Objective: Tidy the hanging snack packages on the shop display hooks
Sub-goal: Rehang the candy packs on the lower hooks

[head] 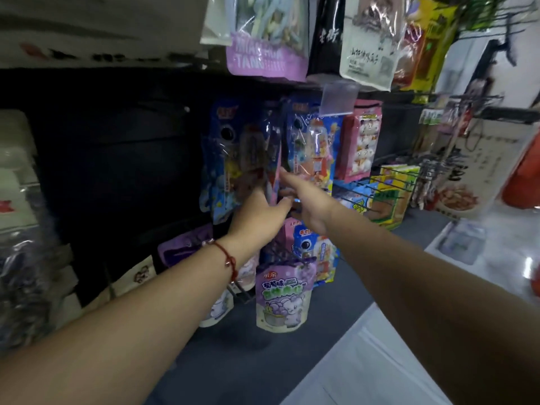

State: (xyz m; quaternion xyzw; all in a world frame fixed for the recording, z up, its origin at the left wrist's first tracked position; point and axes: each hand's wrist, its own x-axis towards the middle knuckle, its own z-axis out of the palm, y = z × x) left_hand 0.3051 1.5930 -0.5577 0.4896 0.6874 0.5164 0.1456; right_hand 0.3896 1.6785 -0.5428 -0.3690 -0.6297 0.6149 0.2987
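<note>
We are reaching both hands into the middle row of hanging pkgs. The blue toy-candy pack [233, 159] is hanging just above the left-hand fingers [257, 194]; a twin blue pack [312, 147] is hanging just above and right of the right-hand fingers [287, 178].

Handling, our judgement: pkgs are looking light, thin glossy film, floppy, prob. slippery and crinkly; contents maybe rigid toy parts, so not squeezing the middle. Best hold approx. at the lower edge or side seam to swing it straight, or at the header near the hook to slide it.

Left hand [258, 213]: fingers are curling up against the lower part of the blue toy-candy pack, w/ its right edge sitting between them and the thumb; looks like a light pinch, fingertips partly hidden. Right hand [304, 204]: fingers are stretching out straight, fairly narrow spread, tips touching or just short of the gap between the two blue packs — can't tell which. Holding nothing.

Below the fingers, a purple pouch [285, 296] is hanging on the lower row.
</note>
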